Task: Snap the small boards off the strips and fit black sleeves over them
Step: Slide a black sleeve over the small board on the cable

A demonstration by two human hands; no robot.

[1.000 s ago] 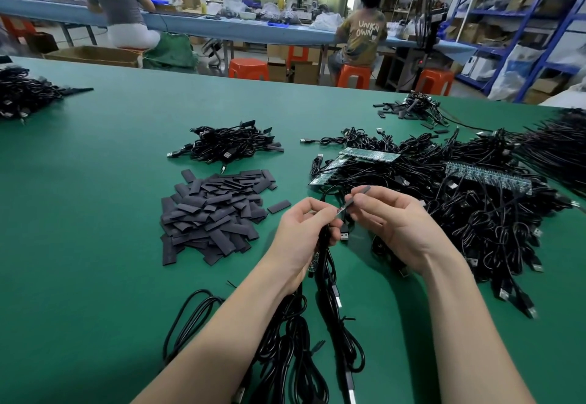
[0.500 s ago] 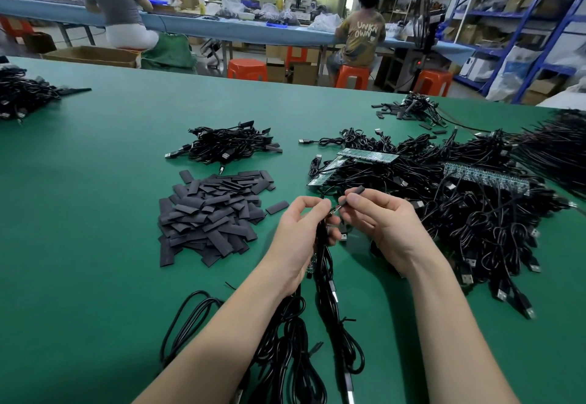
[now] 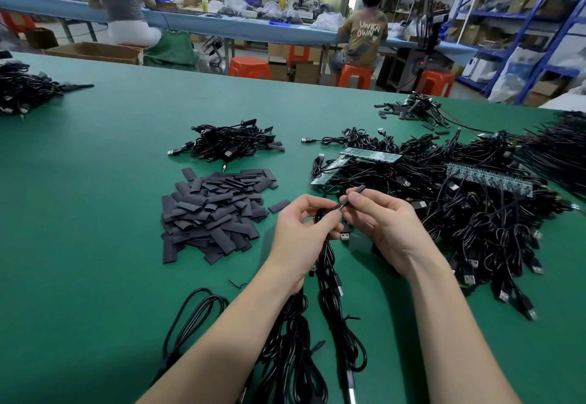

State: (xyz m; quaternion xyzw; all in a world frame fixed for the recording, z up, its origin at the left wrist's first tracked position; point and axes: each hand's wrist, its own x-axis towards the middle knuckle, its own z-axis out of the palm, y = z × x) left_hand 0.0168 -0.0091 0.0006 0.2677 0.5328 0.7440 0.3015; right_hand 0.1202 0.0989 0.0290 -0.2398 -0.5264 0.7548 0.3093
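My left hand point(image 3: 299, 232) grips a bundle of black cables point(image 3: 326, 280) that hangs down toward me. My right hand point(image 3: 385, 222) pinches a black sleeve point(image 3: 352, 195) between thumb and fingers, its near end meeting the cable end held at my left fingertips. The small board there is hidden by fingers and sleeve. A heap of flat black sleeves point(image 3: 212, 213) lies left of my hands. Green board strips point(image 3: 369, 154) point(image 3: 488, 178) rest on a big tangle of cables point(image 3: 469, 213) to the right.
A finished cable pile point(image 3: 228, 143) sits behind the sleeve heap. More cable piles lie at the far left point(image 3: 22, 89), far right point(image 3: 558, 146) and back right point(image 3: 415, 108). Loose cable loops point(image 3: 196, 311) lie near my left forearm. People sit at a bench beyond the green table point(image 3: 95, 149).
The sleeve in my right hand has slid closer to my left fingertips and tilted a little. Both hands stay together above the table.
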